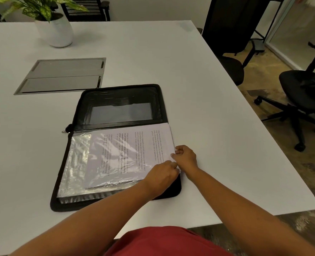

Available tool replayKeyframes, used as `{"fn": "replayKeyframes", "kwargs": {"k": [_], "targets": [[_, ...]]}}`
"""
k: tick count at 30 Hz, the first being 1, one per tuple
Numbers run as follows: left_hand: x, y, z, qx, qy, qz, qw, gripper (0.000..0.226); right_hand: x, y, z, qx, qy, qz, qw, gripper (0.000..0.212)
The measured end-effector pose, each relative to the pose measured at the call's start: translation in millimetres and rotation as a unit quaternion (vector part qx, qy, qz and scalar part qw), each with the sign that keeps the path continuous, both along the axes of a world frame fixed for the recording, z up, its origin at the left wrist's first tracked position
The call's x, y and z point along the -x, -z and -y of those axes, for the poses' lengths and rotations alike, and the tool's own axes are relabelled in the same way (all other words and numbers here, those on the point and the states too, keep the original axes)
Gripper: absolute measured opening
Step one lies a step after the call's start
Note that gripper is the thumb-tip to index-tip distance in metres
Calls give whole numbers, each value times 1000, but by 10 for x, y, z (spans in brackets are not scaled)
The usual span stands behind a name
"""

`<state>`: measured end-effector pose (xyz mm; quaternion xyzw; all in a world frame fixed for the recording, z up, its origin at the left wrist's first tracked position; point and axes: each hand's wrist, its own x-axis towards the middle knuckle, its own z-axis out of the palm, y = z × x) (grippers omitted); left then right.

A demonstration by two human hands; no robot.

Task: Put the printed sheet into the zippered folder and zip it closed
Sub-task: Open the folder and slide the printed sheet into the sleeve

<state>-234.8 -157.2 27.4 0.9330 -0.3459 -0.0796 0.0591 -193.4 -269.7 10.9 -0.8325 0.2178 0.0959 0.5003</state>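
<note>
While the black zippered fabric folder (116,145) lies open flat on the white matte table (199,108), the white printed paper sheet (134,150) sits partway inside a crinkly clear plastic sleeve (75,163), its 3 o'clock edge sticking out. Both hands meet there: left hand (162,175) and right hand (186,158) pinch sheet and sleeve (light, floppy, likely slippery), best gripped at that edge. A potted plant (55,24) stands at 11 o'clock, office chairs (301,100) at 2.
</note>
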Motion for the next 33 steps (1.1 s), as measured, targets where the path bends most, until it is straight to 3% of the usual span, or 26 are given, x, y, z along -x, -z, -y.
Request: {"fn": "replayKeyframes", "kwargs": {"k": [6, 16, 18, 21, 25, 30, 33], "targets": [[8, -41, -30, 37, -25, -29, 999, 30, -26, -116, -96, 13, -16, 22, 1000, 26], [4, -21, -89, 164, -32, -35, 985, 20, -88, -178, -232, -166, -62, -76, 981, 20], [-9, -2, -81, 169, -40, -40, 984, 20, -97, -184, -245, -177, -65, -88, 978, 10], [-30, 23, -71, 131, -50, -83, 987, 27, -111, -174, -259, -196, -62, -108, 973, 14], [-26, -4, -131, 160, -60, -116, 978, 24, -105, -184, -275, -187, -68, -119, 973, 30], [-34, -41, -200, 167, -59, -132, 975, 25, -68, -184, -332, -131, -53, -105, 984, 19], [-89, -75, -411, 206, -108, -121, 965, 23, -56, -166, -383, -107, -27, -79, 991, 18]]}}
